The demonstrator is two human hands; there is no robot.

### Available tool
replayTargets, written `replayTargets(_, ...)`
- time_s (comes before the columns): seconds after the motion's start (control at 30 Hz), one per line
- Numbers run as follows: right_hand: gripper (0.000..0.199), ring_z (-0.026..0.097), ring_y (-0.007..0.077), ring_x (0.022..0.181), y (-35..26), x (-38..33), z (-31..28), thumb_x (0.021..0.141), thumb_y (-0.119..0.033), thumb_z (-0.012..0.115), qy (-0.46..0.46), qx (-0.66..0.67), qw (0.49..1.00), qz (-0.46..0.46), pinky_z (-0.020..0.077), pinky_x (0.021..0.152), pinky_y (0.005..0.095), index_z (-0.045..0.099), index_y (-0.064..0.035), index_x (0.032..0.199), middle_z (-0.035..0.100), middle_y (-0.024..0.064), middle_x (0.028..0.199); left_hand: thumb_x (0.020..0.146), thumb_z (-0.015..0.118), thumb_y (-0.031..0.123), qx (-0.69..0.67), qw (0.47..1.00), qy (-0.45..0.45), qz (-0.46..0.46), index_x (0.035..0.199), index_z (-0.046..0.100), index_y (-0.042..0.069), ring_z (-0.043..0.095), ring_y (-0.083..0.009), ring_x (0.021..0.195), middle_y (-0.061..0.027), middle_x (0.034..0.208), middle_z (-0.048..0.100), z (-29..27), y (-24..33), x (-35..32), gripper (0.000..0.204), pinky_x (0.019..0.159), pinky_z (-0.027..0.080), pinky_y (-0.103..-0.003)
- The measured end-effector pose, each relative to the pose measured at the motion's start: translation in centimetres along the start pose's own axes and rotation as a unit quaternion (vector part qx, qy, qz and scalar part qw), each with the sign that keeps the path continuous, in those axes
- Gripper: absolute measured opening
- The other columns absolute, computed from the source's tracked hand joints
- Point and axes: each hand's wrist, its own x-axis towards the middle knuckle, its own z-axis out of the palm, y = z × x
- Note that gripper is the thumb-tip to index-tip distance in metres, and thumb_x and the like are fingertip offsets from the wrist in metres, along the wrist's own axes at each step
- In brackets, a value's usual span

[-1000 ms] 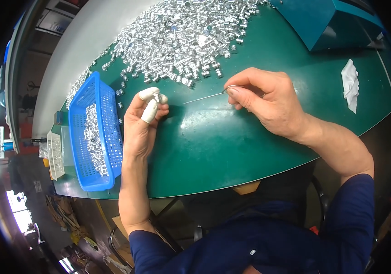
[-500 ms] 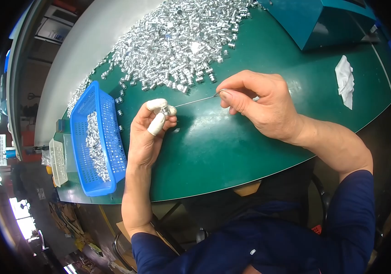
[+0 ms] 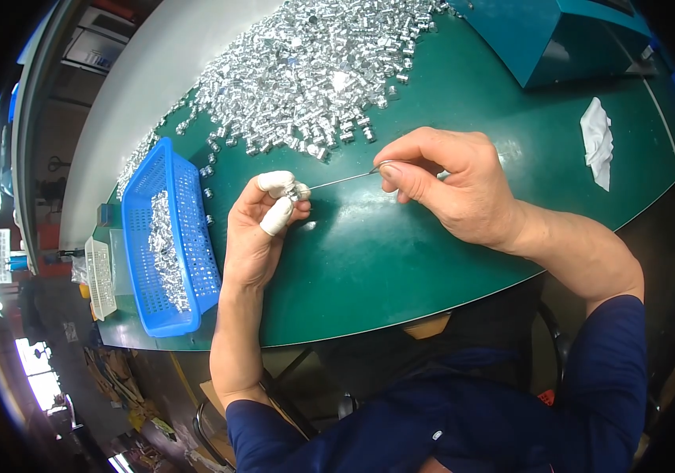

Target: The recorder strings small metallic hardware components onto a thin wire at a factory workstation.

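My left hand [image 3: 262, 217], with white finger cots on its thumb and a finger, pinches a small shiny metal part [image 3: 294, 194]. A thin metal rod [image 3: 341, 182] runs from that part to my right hand [image 3: 452, 185], where thumb and forefinger are closed on its looped end. The rod's far tip meets the part; whether it goes inside cannot be made out. Both hands hover over the green table [image 3: 400, 268]. Beyond them lies a big heap of similar silvery metal parts [image 3: 298, 79].
Left of my left hand stands a blue perforated basket [image 3: 188, 272] partly filled with metal parts. A smaller cream basket [image 3: 101, 280] is further left. At the far right are a teal box-shaped housing [image 3: 546, 43] and a crumpled white cloth [image 3: 596, 146].
My left hand has shifted slightly right with the metal part, nearer my right hand. Less of the rod shows between the two hands.
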Motion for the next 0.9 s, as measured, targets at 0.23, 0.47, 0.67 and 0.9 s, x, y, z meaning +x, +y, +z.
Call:
replayTargets(0.23, 0.011, 0.066, 0.0117, 0.068, -0.02, -0.08, 0.16, 0.096, -0.005, 0.065, -0.014, 0.001, 1.0, 0.009, 0.0539, 0.061, 0.0237, 0.07, 0.0038, 0.101, 0.07, 0.0082, 0.082, 0.093, 0.068, 0.003, 0.009, 1.0, -0.006, 0.004, 0.123, 0.062, 0.003, 0.068, -0.0185, 0.095, -0.0119, 0.109, 0.069, 0.24, -0.05, 0.01, 0.03, 0.088, 0.057, -0.031)
replayTargets(0.47, 0.009, 0.066, 0.0126, 0.065, -0.2, 0.0, -0.18, 0.094, -0.002, 0.065, 0.015, -0.062, 0.993, -0.104, 0.053, 0.058, 0.0246, 0.07, 0.0038, 0.099, 0.071, 0.0092, 0.08, 0.093, 0.068, 0.003, 0.011, 1.0, 0.003, 0.002, 0.122, 0.062, 0.003, 0.068, -0.0179, 0.095, -0.0117, 0.109, 0.069, 0.33, 0.01, -0.01, 0.03, 0.088, 0.057, -0.031)
replayTargets(0.67, 0.008, 0.066, 0.015, 0.062, -0.4, -0.08, 0.04, 0.092, -0.001, 0.067, 0.0, -0.105, 0.982, -0.16, 0.0504, 0.055, 0.0257, 0.071, 0.0016, 0.099, 0.07, 0.0096, 0.078, 0.093, 0.068, 0.003, 0.01, 1.0, 0.007, 0.003, 0.121, 0.062, 0.003, 0.068, -0.0176, 0.094, -0.0116, 0.109, 0.069, 0.48, -0.03, 0.02, 0.029, 0.087, 0.057, -0.031)
replayTargets(0.9, 0.008, 0.066, 0.0149, 0.063, -0.2, -0.09, 0.04, 0.093, -0.002, 0.066, 0.004, -0.102, 0.983, -0.153, 0.0503, 0.056, 0.0251, 0.071, 0.0015, 0.098, 0.069, 0.009, 0.076, 0.092, 0.07, 0.004, 0.002, 1.0, 0.006, -0.002, 0.121, 0.062, 0.003, 0.068, -0.0175, 0.094, -0.0113, 0.109, 0.069, 0.53, -0.1, 0.0, 0.03, 0.087, 0.057, -0.031)
